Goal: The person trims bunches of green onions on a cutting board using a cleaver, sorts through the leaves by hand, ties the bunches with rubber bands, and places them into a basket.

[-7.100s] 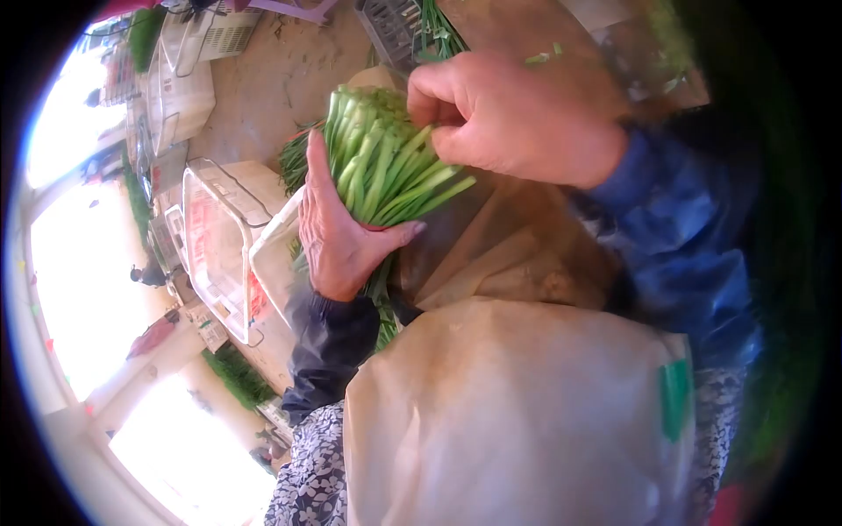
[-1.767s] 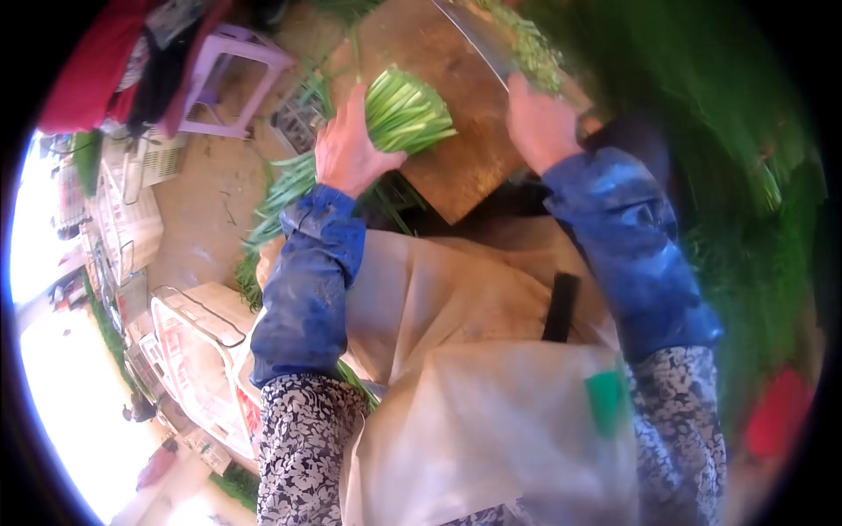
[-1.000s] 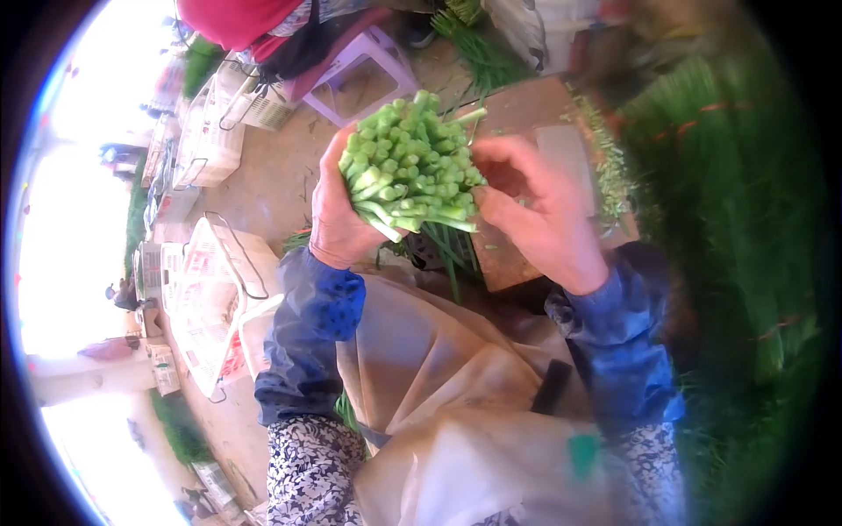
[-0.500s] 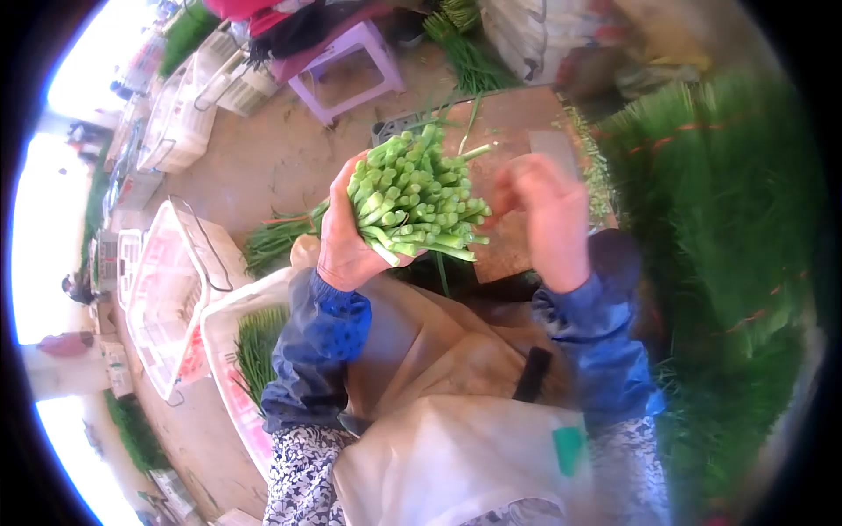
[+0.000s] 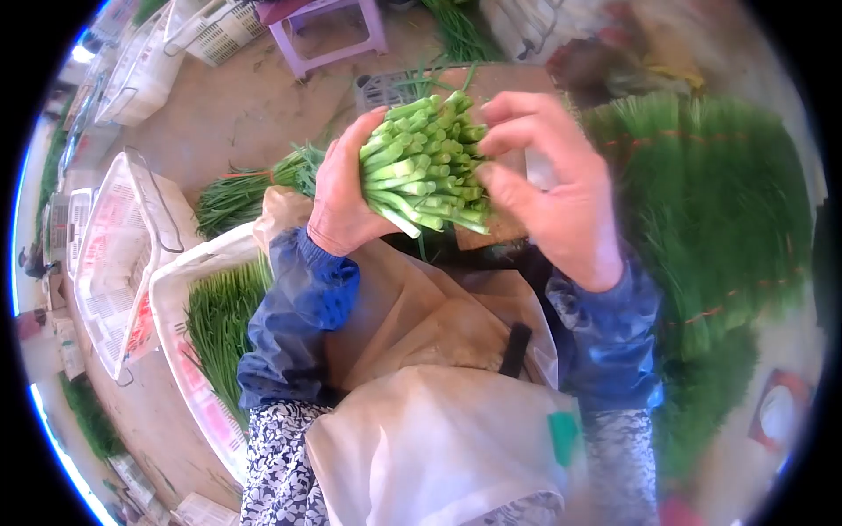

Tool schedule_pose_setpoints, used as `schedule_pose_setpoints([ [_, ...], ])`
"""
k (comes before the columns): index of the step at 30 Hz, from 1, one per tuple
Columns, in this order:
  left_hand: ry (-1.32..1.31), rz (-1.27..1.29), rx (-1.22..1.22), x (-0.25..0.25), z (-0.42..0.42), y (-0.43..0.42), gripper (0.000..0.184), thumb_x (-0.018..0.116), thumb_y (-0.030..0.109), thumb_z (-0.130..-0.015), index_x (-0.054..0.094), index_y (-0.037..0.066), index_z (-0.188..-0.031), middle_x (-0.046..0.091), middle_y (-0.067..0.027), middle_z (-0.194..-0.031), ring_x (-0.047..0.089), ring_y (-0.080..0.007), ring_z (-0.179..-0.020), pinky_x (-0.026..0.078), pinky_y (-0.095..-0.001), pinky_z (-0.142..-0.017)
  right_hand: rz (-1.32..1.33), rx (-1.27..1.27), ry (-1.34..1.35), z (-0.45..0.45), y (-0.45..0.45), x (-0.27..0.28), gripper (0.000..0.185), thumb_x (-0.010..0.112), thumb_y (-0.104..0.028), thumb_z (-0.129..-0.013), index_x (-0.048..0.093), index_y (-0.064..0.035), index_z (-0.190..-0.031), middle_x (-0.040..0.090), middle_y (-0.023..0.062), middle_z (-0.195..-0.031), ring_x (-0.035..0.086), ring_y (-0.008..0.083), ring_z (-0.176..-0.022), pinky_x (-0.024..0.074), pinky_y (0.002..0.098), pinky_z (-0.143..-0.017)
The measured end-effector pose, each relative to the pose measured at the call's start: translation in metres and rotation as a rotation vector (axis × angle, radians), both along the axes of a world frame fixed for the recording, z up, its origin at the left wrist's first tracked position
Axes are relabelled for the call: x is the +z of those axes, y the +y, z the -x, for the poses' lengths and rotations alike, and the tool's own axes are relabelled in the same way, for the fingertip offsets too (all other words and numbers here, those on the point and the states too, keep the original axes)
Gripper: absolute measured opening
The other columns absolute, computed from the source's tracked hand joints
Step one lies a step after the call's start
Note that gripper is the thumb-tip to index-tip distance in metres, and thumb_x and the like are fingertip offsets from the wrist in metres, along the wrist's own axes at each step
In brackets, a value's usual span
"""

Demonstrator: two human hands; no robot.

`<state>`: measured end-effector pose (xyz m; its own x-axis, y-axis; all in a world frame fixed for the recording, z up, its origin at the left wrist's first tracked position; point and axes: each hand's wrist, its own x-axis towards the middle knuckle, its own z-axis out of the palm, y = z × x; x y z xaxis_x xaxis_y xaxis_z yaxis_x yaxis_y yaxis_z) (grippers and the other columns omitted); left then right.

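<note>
My left hand (image 5: 344,188) is wrapped around a thick bunch of green, chive-like stalks (image 5: 421,162), its pale cut ends facing up toward me. My right hand (image 5: 553,167) is at the bunch's right edge, thumb and fingers curved and apart. Its fingertips are close to the outer stalk ends; whether they touch cannot be made out. The lower length of the bunch is hidden behind the ends and my left hand. Below, a beige apron (image 5: 421,324) covers my lap.
Left of me, a white crate (image 5: 167,302) holds green stalks, beside another white basket (image 5: 114,263). A tied bundle (image 5: 241,195) lies behind them. Large banded piles of greens (image 5: 702,202) are at right. A board (image 5: 513,79) is ahead, with a purple stool (image 5: 329,39) beyond.
My right hand has come up and in to the bunch's edge, with its fingers spreading. My left hand keeps its hold, and the bunch is turned slightly. The whole view has shifted.
</note>
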<state>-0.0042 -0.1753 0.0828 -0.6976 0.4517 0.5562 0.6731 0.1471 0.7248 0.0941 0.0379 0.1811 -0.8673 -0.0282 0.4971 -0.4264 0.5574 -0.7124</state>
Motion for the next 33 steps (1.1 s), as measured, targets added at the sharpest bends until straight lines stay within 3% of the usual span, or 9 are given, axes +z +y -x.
schedule_pose_setpoints([
  [8, 0.158, 0.106, 0.044, 0.018, 0.002, 0.004, 0.094, 0.094, 0.028, -0.054, 0.050, 0.001, -0.133, 0.063, -0.0174, -0.123, 0.061, -0.0347, -0.111, 0.047, -0.0432, -0.095, -0.017, -0.058, -0.069, -0.003, -0.011, 0.000, 0.019, 0.070, 0.003, -0.076, 0.062, 0.0010, -0.094, 0.059, 0.0116, -0.121, 0.057, 0.0243, -0.113, 0.0417, 0.0333, -0.098],
  [11, 0.368, 0.125, 0.099, 0.050, 0.015, 0.003, 0.089, 0.092, 0.030, -0.057, 0.052, 0.000, -0.131, 0.064, -0.0178, -0.121, 0.064, -0.0325, -0.108, 0.048, -0.0425, -0.092, 0.203, -0.101, 0.052, 0.006, -0.017, 0.001, 0.016, 0.068, 0.001, -0.075, 0.063, 0.0016, -0.090, 0.060, 0.0156, -0.118, 0.061, 0.0279, -0.104, 0.0474, 0.0350, -0.091],
  [16, 0.645, 0.387, 0.043, 0.147, 0.004, -0.009, 0.096, 0.091, 0.037, -0.056, 0.049, 0.002, -0.136, 0.066, -0.0166, -0.116, 0.066, -0.0316, -0.101, 0.050, -0.0415, -0.089, 0.593, 0.039, 0.242, 0.007, -0.023, 0.000, 0.011, 0.062, 0.007, -0.082, 0.063, 0.0036, -0.093, 0.056, 0.0159, -0.129, 0.053, 0.0238, -0.120, 0.0392, 0.0377, -0.105],
  [20, 0.397, 0.654, -0.105, 0.148, -0.023, -0.039, 0.108, 0.093, 0.032, -0.052, 0.043, 0.002, -0.143, 0.064, -0.0188, -0.122, 0.065, -0.0331, -0.106, 0.049, -0.0394, -0.094, 0.699, 0.040, 0.149, -0.011, -0.049, -0.035, 0.012, 0.068, 0.004, -0.074, 0.061, 0.0001, -0.083, 0.062, 0.0136, -0.116, 0.060, 0.0228, -0.108, 0.0446, 0.0321, -0.095],
  [22, 0.055, 0.680, -0.089, 0.106, -0.037, -0.066, 0.120, 0.094, 0.030, -0.050, 0.034, 0.000, -0.148, 0.058, -0.0214, -0.132, 0.060, -0.0353, -0.116, 0.046, -0.0428, -0.099, 0.754, 0.060, -0.028, -0.021, -0.069, -0.064, 0.012, 0.069, 0.003, -0.075, 0.060, -0.0008, -0.082, 0.063, 0.0131, -0.112, 0.061, 0.0231, -0.103, 0.0457, 0.0332, -0.092],
  [24, 0.047, 0.756, 0.005, 0.066, -0.048, -0.099, 0.124, 0.094, 0.031, -0.049, 0.029, -0.001, -0.150, 0.051, -0.0232, -0.139, 0.051, -0.0368, -0.128, 0.040, -0.0445, -0.106, 0.673, 0.037, -0.104, -0.023, -0.086, -0.085, 0.011, 0.068, 0.002, -0.076, 0.059, -0.0010, -0.081, 0.062, 0.0123, -0.111, 0.061, 0.0225, -0.101, 0.0468, 0.0329, -0.089],
  [27, -0.197, 0.511, 0.125, 0.041, -0.071, -0.129, 0.130, 0.095, 0.036, -0.047, 0.027, -0.001, -0.151, 0.049, -0.0229, -0.141, 0.046, -0.0381, -0.132, 0.036, -0.0449, -0.110, 0.623, 0.050, -0.003, -0.023, -0.080, -0.083, 0.010, 0.067, 0.003, -0.077, 0.059, -0.0009, -0.082, 0.063, 0.0115, -0.106, 0.062, 0.0223, -0.100, 0.0481, 0.0319, -0.086],
  [31, -0.323, 0.730, 0.236, 0.044, -0.074, -0.139, 0.125, 0.094, 0.040, -0.048, 0.032, -0.002, -0.148, 0.052, -0.0230, -0.137, 0.050, -0.0377, -0.128, 0.037, -0.0456, -0.109, 1.040, -0.002, -0.075, -0.035, -0.021, -0.056, 0.008, 0.061, 0.003, -0.082, 0.063, -0.0019, -0.088, 0.067, 0.0075, -0.102, 0.063, 0.0168, -0.088, 0.0495, 0.0292, -0.081],
  [33, -0.320, 0.746, 0.235, 0.039, -0.070, -0.144, 0.122, 0.094, 0.041, -0.049, 0.035, -0.002, -0.146, 0.053, -0.0227, -0.135, 0.051, -0.0377, -0.127, 0.038, -0.0456, -0.108, 1.011, -0.165, 0.153, -0.056, 0.059, -0.065, 0.018, 0.061, -0.007, -0.090, 0.066, 0.0062, -0.101, 0.067, 0.0197, -0.112, 0.067, 0.0260, -0.100, 0.0533, 0.0379, -0.093],
])
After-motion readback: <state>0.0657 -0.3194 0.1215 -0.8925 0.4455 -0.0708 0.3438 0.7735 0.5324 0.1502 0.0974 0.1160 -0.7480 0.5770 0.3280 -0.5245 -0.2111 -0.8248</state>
